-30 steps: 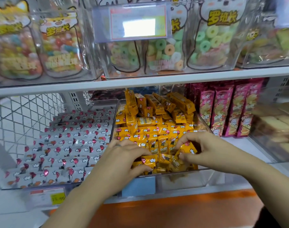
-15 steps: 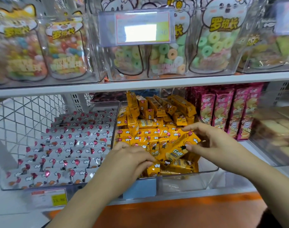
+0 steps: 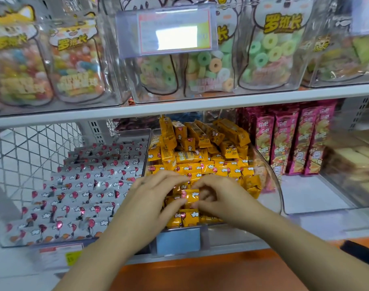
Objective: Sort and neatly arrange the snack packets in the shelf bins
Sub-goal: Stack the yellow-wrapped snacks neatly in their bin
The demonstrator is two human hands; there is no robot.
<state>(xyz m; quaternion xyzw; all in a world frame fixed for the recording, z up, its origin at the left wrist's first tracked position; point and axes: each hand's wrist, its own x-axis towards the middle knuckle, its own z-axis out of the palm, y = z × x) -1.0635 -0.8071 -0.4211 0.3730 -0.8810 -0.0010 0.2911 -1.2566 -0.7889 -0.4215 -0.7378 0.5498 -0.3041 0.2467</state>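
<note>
Head view: your left hand (image 3: 154, 198) and right hand (image 3: 223, 198) meet at the centre of the frame, low over the front of the clear bin (image 3: 278, 194). Both pinch one yellow packet (image 3: 190, 196) with curled fingers, the left hand at its left end and the right hand at its right end. That packet sits on top of the heap of yellow packets (image 3: 200, 158) that fills the bin. At centre left, silver packets (image 3: 85, 192) lie in overlapping rows just beside the bin. At centre right, pink packets (image 3: 295, 139) stand upright. Across the top, candy pouches (image 3: 269, 51) line the upper shelf (image 3: 200, 106).
</note>
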